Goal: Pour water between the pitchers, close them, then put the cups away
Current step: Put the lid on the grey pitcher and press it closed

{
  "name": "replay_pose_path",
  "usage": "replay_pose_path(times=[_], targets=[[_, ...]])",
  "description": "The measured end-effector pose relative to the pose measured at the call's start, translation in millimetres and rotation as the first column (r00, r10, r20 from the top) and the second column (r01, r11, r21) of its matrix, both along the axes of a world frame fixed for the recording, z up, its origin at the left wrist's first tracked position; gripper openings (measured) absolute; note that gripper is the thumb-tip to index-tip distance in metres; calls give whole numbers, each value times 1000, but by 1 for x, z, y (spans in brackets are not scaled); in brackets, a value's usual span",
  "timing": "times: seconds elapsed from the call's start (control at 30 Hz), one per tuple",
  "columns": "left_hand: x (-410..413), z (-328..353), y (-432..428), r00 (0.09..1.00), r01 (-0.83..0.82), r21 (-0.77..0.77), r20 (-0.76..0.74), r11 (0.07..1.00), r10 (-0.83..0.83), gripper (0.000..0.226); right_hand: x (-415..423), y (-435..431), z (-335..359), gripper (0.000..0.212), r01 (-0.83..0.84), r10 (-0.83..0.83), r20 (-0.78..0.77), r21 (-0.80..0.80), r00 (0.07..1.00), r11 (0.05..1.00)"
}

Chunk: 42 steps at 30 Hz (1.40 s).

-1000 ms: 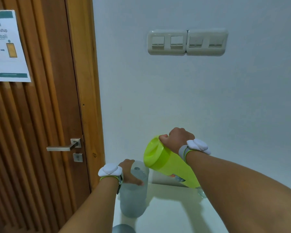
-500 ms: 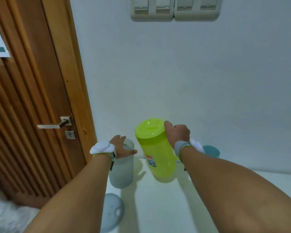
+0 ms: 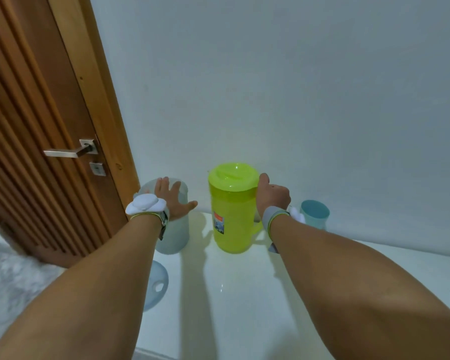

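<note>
Green pitcher point(image 3: 231, 219) now upright, gripped by right hand point(image 3: 272, 196) beside cup point(image 3: 316, 214); left hand point(image 3: 170, 198) spread.

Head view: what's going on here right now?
A person works at a white counter. The right hand grips the handle of the green pitcher, which stands upright and closed. The left hand lies, fingers spread, over the top of the grey pitcher. A pale blue lid lies on the counter beside the left forearm, and a teal cup stands behind the right wrist.
</note>
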<state>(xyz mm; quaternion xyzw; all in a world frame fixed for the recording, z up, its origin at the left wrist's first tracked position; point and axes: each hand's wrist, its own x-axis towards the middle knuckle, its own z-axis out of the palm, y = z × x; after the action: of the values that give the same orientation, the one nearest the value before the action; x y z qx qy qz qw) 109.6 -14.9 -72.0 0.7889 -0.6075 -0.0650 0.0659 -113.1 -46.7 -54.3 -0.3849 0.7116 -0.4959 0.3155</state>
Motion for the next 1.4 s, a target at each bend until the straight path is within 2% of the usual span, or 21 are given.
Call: replay_pose_path(times=[0.2,0.4,0.53,0.63,0.77,0.9,1.03,1.17,1.3,1.4], targets=[[-2,-8,-4,999,-19,14,46,1000,19,85,-7,-7,-10,48,-60,59,24,32,998,998],[-4,-6,-1,996,-21,59,86,998,16,84,-16,-16,-8,47,-207,215,-177,61,960,976],[-5,-3,3,998,-9,36,61,999,6,80,-19,-17,-8,40,-225,226,-194,25,955,974],[-6,2,5,999,-1,41,37,999,0,77,-21,-15,-5,31,-245,244,-143,9,959,969],[-5,12,13,1000,-5,32,15,999,5,74,-23,-15,3,33,-263,260,-118,-11,958,965],[-2,19,19,1000,-10,-16,19,1000,10,73,-21,-12,14,32,-266,247,-198,-73,948,961],[5,24,33,999,-23,-54,-30,998,21,73,-1,-2,22,25,-361,279,-372,-173,885,916],[8,31,52,995,-56,-112,-87,992,46,69,28,16,26,25,-526,331,-564,-224,756,821],[13,34,76,979,-97,-226,-197,969,53,59,60,41,22,23,-637,379,-630,-246,678,730],[23,30,92,971,-142,-241,-225,960,87,56,81,58,11,24,-692,446,-641,-189,624,696]])
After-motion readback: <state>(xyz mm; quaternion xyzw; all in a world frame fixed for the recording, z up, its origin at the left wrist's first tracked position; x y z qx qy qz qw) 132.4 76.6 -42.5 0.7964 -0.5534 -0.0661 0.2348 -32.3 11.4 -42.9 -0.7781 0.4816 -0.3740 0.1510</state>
